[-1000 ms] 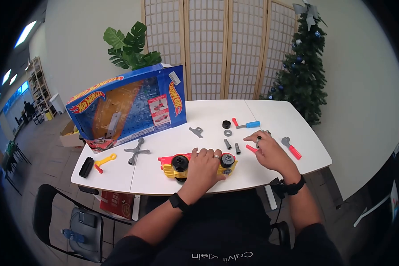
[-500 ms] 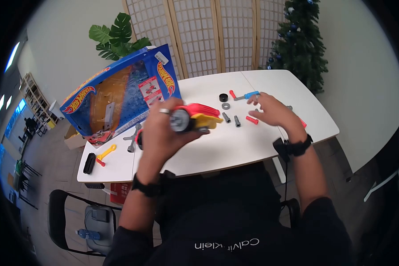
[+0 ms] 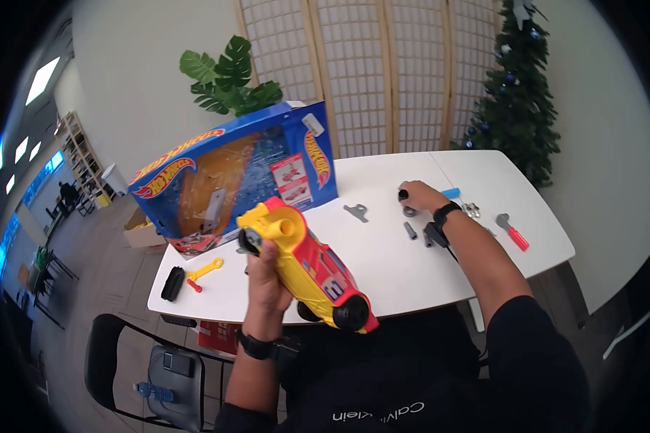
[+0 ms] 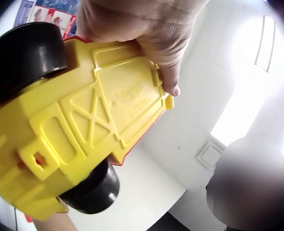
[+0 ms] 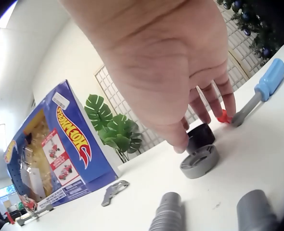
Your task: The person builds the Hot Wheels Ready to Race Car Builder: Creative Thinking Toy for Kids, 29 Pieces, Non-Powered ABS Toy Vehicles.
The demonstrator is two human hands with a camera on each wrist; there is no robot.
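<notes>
My left hand [image 3: 267,285] holds up a red and yellow toy car [image 3: 314,267] by one end, tilted above the table's front edge. A bare yellow hub [image 3: 284,228] shows near the held end, and a black wheel [image 3: 351,312] at the lower end. In the left wrist view the car's yellow underside [image 4: 108,110] faces the camera. My right hand [image 3: 424,196] pinches a small black toy wheel [image 5: 201,137] between thumb and fingers. Right below it lies a grey ring [image 5: 200,161]. Two grey toy bolts [image 5: 167,214] lie close by.
A blue toy box [image 3: 231,184] stands at the table's back left. A blue-handled tool [image 5: 269,79] and a red-handled hammer-like tool [image 3: 513,232] lie to the right. A grey bracket [image 3: 356,211] sits mid-table; a yellow wrench [image 3: 206,269] and black part [image 3: 172,283] at left.
My left hand has lifted the toy car off the table and turned it on end. My right hand has moved from the red piece and tools leftward to the black wheel and pinched it.
</notes>
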